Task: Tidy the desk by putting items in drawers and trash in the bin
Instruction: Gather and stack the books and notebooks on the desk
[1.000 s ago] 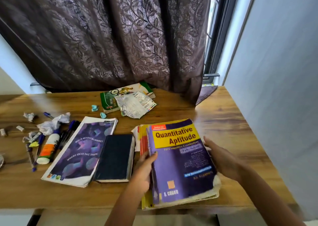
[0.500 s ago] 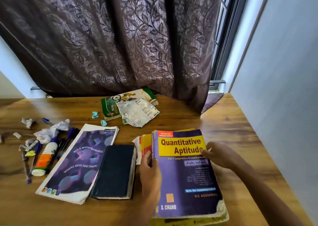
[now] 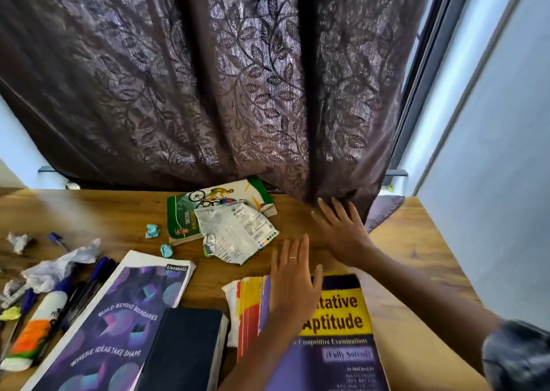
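Both hands flat and holding nothing: left hand (image 3: 293, 280) resting on the Quantitative Aptitude book (image 3: 336, 334), right hand (image 3: 342, 229) beyond it near the curtain (image 3: 238, 78). Probably best to grab the crumpled wrapper (image 3: 235, 235) just behind the book first, pinching firmly since foil slips.

A dark brown curtain (image 3: 208, 78) with a raised leaf pattern hangs behind the wooden worktop (image 3: 416, 259), its hem reaching the far edge. To its right stands a dark window frame (image 3: 416, 72) letting in daylight, and beside that a plain pale wall (image 3: 500, 158) runs along the worktop's right side.
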The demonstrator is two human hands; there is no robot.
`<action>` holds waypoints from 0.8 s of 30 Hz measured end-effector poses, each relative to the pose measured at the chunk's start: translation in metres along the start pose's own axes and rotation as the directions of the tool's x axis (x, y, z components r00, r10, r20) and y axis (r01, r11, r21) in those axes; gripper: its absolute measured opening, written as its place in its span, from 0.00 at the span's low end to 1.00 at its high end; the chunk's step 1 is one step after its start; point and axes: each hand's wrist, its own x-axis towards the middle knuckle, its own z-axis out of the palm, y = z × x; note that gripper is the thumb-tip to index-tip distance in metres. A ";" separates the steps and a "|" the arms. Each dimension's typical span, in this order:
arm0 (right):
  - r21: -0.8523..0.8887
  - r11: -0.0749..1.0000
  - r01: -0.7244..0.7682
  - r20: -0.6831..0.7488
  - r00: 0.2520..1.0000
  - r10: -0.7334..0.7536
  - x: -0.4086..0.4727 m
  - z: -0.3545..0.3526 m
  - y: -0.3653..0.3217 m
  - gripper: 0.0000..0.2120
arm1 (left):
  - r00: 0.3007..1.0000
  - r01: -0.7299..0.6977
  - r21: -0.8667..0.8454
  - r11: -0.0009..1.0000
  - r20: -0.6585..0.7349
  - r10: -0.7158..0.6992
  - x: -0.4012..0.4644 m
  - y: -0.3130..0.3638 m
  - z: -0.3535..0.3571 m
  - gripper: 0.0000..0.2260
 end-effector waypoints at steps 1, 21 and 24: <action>-0.040 0.999 0.012 0.004 1.000 -0.012 0.012 0.004 0.008 0.30 | 1.000 0.012 0.010 1.000 0.009 -0.012 0.002 -0.002 0.003 0.33; -0.049 0.868 -0.494 0.404 0.785 0.469 0.089 0.050 0.115 0.20 | 0.998 0.059 -0.053 0.997 -0.002 -0.059 0.010 -0.007 0.013 0.26; 0.023 0.875 -0.484 0.331 0.829 0.450 0.077 0.036 0.099 0.16 | 0.998 0.049 -0.076 0.996 -0.036 -0.052 0.008 -0.006 0.012 0.27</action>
